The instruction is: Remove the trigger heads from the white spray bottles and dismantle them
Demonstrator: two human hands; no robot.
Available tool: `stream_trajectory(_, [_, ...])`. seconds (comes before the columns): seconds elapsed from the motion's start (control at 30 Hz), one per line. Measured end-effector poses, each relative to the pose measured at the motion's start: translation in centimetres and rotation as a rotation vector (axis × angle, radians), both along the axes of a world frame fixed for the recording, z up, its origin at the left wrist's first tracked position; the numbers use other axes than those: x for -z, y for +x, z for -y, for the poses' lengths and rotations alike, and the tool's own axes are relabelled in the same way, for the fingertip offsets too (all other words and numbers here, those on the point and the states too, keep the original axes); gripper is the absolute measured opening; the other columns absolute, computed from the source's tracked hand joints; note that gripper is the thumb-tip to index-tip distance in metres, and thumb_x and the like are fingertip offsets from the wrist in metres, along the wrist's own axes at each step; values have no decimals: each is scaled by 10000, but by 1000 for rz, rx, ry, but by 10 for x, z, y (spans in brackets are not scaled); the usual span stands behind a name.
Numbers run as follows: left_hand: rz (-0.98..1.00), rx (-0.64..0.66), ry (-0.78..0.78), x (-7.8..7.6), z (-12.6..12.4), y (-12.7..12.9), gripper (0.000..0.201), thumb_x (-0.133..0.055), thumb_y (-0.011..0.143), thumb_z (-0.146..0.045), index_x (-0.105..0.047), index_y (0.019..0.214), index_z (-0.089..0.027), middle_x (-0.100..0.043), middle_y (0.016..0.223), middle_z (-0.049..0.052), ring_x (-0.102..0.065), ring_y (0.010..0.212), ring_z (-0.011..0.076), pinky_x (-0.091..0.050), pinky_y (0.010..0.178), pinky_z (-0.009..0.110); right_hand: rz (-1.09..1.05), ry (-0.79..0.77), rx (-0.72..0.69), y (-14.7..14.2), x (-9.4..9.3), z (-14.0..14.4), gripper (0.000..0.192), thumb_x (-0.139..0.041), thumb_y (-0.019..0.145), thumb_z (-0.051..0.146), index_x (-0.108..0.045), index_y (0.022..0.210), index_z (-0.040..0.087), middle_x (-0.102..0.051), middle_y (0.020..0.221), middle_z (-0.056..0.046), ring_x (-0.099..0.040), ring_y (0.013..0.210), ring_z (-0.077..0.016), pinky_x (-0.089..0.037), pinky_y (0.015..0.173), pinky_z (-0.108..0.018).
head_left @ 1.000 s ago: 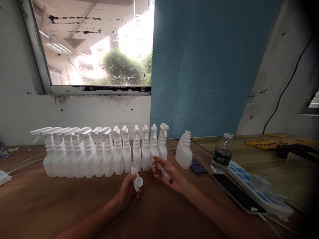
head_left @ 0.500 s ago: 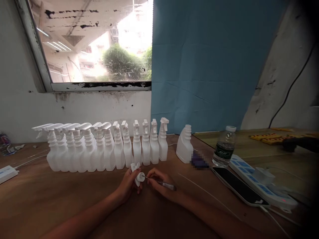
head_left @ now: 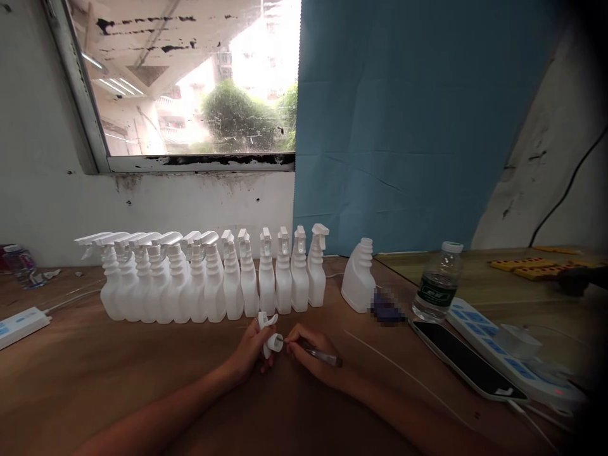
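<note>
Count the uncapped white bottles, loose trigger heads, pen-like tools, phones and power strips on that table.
Uncapped white bottle: 1
Loose trigger head, in the left hand: 1
Pen-like tool, in the right hand: 1
Phone: 1
Power strips: 2
Total: 6

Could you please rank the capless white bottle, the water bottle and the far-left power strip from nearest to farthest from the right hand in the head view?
From the right hand:
1. Capless white bottle, just beyond it, slightly right.
2. Water bottle, farther right.
3. Power strip, at the table's far left edge.
</note>
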State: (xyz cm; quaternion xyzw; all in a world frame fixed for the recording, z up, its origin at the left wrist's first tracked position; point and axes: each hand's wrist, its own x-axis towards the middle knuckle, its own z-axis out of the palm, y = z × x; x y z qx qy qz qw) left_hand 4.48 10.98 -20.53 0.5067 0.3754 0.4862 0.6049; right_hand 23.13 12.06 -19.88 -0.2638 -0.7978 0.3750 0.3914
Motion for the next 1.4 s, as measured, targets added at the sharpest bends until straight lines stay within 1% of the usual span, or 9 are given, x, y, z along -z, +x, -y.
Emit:
stream_trajectory(0.2, [-21,79,-99,-7,3,-4,354,-575,795,-508,-373,829,-219,-487,449,-60,-312,303,71,-118,296,146,-198,-330,-225,2,-16,1,175,-557,883,309,-558,798,157,-620,733,-30,-572,618,-134,-431,608,-267])
stream_trajectory(0.5, [3,112,-136,-16,5,-5,363,-568,783,-511,-365,814,-212,-555,524,-23,-351,305,74,-123,293,146,-153,-310,-274,-2,-6,3,207,-559,907,370,-543,898,164,-617,797,-28,-596,698,-127,-444,644,-259])
stream_trajectory(0.57, [7,121,-148,-17,4,-6,344,-572,781,-493,-393,804,-200,-551,521,-18,-365,305,76,-126,284,149,-88,-148,-218,-1,-7,4,178,-519,928,351,-545,973,181,-616,826,-32,-591,713,-133,-462,639,-265])
stream_trajectory(0.67, [4,142,-188,-17,1,-9,315,-591,768,-458,-446,784,-179,-527,493,-17,-373,296,77,-117,271,151,36,194,-155,2,-13,2,284,-542,907,280,-562,1180,208,-617,1080,-89,-595,949,-202,-496,816,-353])
stream_trajectory(0.83, [9,198,-305,-16,-5,-15,351,-547,772,-507,-500,819,-162,-506,485,-22,-340,272,64,-81,265,154,202,773,-236,7,-17,-12,480,-534,915,179,-473,1386,246,-546,1336,-72,-534,1192,-238,-442,999,-404])
stream_trajectory(0.93, [14,213,-311,-17,-4,-16,392,-535,797,-547,-505,892,-168,-520,501,-24,-344,275,63,-82,277,147,240,871,-236,6,-15,-15,546,-557,922,210,-389,1440,242,-477,1409,-80,-487,1258,-223,-432,1030,-402])
stream_trajectory(1.17, [98,172,-195,-12,-1,-12,420,-604,790,-524,-420,971,-193,-559,595,-15,-499,426,118,-266,347,156,57,657,-125,12,-23,-5,314,-480,956,240,-614,1238,205,-635,1199,-88,-605,1058,-211,-492,909,-388])
stream_trajectory(1.3, [172,259,-101,-6,-2,-16,345,-565,807,-441,-426,980,-176,-614,758,52,-592,589,188,-442,493,258,-63,196,-100,30,-31,-13,462,-391,978,433,-741,816,178,-696,848,-97,-632,742,-178,-507,656,-310])
stream_trajectory(1.4, [37,181,5,-5,3,-18,326,-619,807,-399,-495,981,-153,-620,843,62,-607,734,198,-466,679,292,-35,-110,-159,43,-35,-24,626,-359,962,537,-687,597,146,-655,646,-99,-568,532,-139,-407,443,-231])
